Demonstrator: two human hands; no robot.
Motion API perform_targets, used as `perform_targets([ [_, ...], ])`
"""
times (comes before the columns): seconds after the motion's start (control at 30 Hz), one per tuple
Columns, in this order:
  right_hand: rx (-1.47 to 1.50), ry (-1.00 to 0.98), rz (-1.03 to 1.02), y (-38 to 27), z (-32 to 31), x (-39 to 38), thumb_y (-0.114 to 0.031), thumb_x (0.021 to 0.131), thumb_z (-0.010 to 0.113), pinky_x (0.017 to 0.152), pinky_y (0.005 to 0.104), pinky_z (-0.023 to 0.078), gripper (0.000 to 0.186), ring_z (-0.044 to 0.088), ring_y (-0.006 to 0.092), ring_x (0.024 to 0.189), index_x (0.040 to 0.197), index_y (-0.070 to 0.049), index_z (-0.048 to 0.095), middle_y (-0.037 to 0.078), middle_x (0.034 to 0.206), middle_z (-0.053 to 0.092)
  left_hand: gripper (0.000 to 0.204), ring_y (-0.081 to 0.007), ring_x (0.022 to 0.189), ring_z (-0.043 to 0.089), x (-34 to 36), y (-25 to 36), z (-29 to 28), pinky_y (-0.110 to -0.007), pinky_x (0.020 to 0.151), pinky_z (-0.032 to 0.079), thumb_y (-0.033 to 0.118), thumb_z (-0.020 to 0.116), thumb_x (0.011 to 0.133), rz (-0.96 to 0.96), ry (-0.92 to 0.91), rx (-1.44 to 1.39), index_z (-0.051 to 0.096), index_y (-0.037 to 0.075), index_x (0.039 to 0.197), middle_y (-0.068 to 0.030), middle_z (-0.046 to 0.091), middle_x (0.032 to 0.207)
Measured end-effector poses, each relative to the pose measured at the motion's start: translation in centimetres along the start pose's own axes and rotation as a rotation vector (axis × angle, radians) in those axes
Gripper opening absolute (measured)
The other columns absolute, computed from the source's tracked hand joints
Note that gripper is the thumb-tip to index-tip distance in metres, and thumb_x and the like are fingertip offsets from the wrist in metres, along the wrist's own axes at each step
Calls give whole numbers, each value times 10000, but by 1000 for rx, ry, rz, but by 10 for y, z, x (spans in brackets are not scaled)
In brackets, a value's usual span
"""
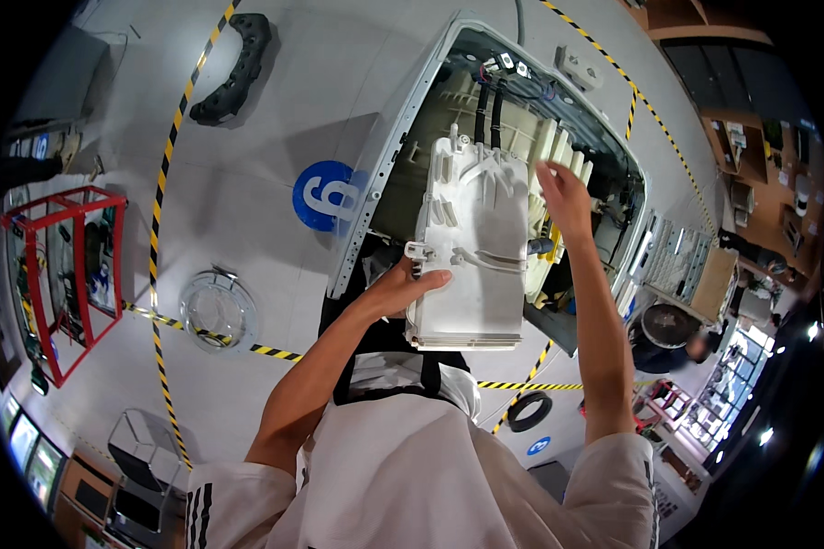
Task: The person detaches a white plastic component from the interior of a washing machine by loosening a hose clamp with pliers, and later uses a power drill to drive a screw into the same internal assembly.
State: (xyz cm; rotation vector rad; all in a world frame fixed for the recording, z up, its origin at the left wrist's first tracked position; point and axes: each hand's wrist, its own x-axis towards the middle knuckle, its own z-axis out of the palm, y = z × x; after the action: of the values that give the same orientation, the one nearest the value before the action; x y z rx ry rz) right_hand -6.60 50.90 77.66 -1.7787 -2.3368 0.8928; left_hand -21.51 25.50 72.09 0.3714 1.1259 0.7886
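A white plastic detergent drawer housing [476, 297] lies lengthwise before me, over the open washing machine cabinet [375, 178]. My left hand [407, 288] grips its left side near the close end, thumb on top, other fingers hidden underneath. My right hand [566, 197] hovers by the housing's far right side with fingers partly extended; nothing shows in it. Two black hoses [488, 114] run from the far end of the housing toward white valve connectors [505, 64]. Beside the right hand stand cream ribbed plastic parts [551, 142] of the machine.
A round glass door [218, 309] and a black curved block [238, 71] lie on the floor at left. Farther left stands a red frame [82, 274]. A black ring [529, 412] rests behind the right arm. Yellow-black tape [160, 201] marks the floor.
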Motion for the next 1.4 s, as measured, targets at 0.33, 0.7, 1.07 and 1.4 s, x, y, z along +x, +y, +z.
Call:
perform_targets([
  [0.33, 758, -137, 383, 73, -5, -172, -434, 938, 511, 758, 240, 434, 504, 566, 111, 854, 1133, 27, 574, 62, 932, 618, 768, -216, 1218, 433, -8, 5, 3, -332, 1034, 325, 475, 575, 850, -42, 55, -10, 343, -44, 1368, -151, 454, 1330],
  [0.7, 802, -328, 347, 15, 22, -155, -416, 760, 742, 988, 347, 384, 843, 486, 238, 1169, 1321, 92, 370, 203, 1269, 511, 670, -205, 1182, 484, 3, 16, -11, -299, 1009, 338, 507, 479, 916, -151, -30, 331, 504, -73, 1252, -149, 544, 1262],
  [1.07, 872, -220, 394, 2, 36, -163, -235, 725, 795, 837, 289, 476, 606, 607, 171, 915, 1177, 80, 545, 136, 1043, 643, 354, -131, 749, 610, -32, 129, -60, -297, 705, 487, 340, 605, 886, 58, -427, 991, 672, 17, 1015, -100, 680, 827],
  [1.4, 867, -184, 319, 14, 54, -149, -341, 653, 829, 996, 321, 372, 851, 526, 253, 1134, 1279, 82, 438, 193, 1206, 565, 167, -314, 871, 596, 109, 248, -70, -409, 777, 471, 179, 598, 834, 890, -242, 1797, 672, 38, 883, -111, 641, 855],
])
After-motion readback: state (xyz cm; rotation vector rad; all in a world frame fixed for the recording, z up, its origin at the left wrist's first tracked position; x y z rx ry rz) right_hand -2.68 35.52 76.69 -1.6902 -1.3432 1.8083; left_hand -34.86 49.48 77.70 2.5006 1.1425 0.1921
